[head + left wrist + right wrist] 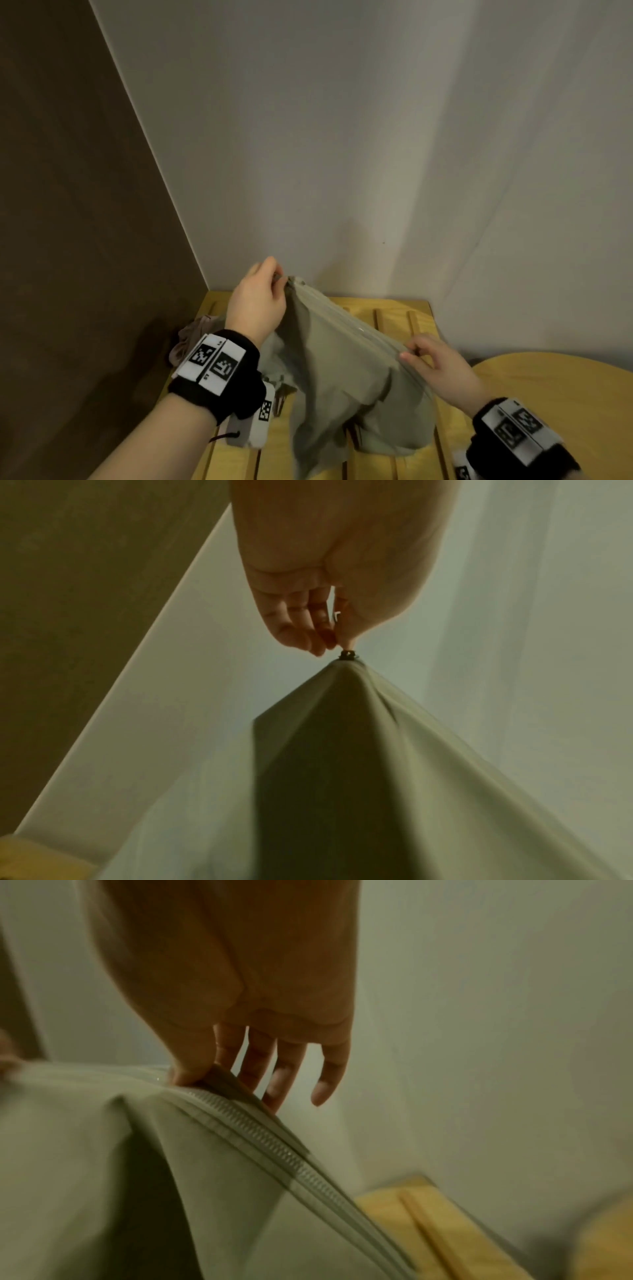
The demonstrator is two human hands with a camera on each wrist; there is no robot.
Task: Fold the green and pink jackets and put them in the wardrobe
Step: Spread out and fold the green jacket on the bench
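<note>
Left hand (257, 301) raised, pinching the zipper pull (347, 654) at the top of the green jacket (342, 377). Jacket hangs between both hands over the slatted wooden bench (394, 315). Pinkish fabric, probably the pink jacket (191, 337), bunched at bench's left edge. Right hand (442, 366) grips the zipper edge (274, 1150), thumb on top.

Pale sage-green jacket (346, 370) with a matching light zipper (274, 1150); dusty pink jacket (191, 337) behind it; yellow slatted wooden bench (387, 315); black wristbands (219, 377) with black-and-white square-code tags.
</note>
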